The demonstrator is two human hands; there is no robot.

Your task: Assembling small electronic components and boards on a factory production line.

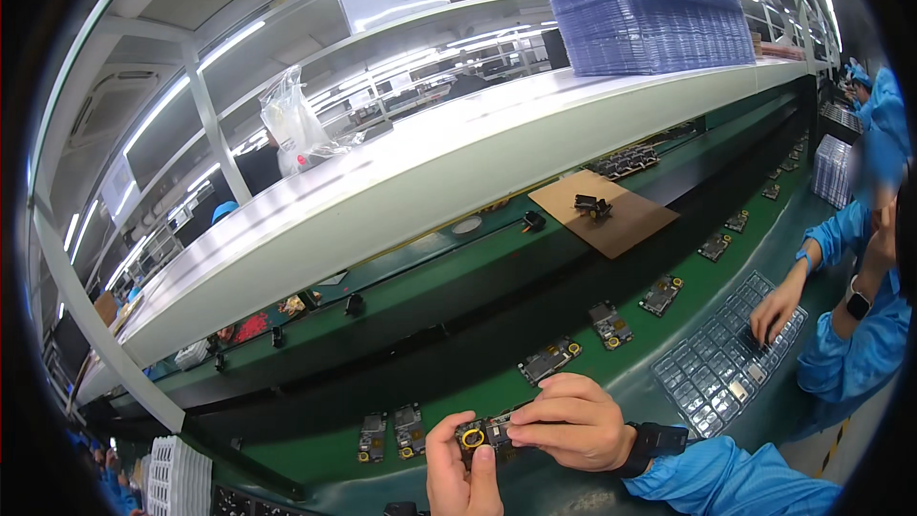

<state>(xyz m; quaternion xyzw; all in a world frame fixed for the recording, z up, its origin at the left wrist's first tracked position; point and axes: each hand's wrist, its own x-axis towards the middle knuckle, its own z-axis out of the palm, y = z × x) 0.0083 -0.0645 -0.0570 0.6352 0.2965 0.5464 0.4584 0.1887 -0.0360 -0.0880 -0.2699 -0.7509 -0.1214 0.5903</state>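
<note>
Green conveyor belting [497, 392] is seen running diagonally through a factory line, with a long white shelf [411, 182] above it and a tall stack of clear blue-tinted plastic trays [654, 14] set on the shelf's far end. At the lower edge of the view, a small circuit board [489, 432] is held over the belt's near rim between 2 hands. It appears as a thin, flat, dark rectangle crowded with tiny components, with a gold-coloured ring fitted at its left end. The left hand [460, 473] is closed on that left end, thumb pressed just below the ring. The right hand [571, 420], with a black wristband and a blue sleeve behind it, is curled over the board's right part and pinches it with the fingertips. Similar boards [549, 360] are spaced along the belt, well apart from each other. A clear moulded tray [716, 363] of small square pockets lies to the right, touched by a co-worker's hand [776, 311]. A brown cardboard sheet [604, 213] rests farther up the line.
</note>
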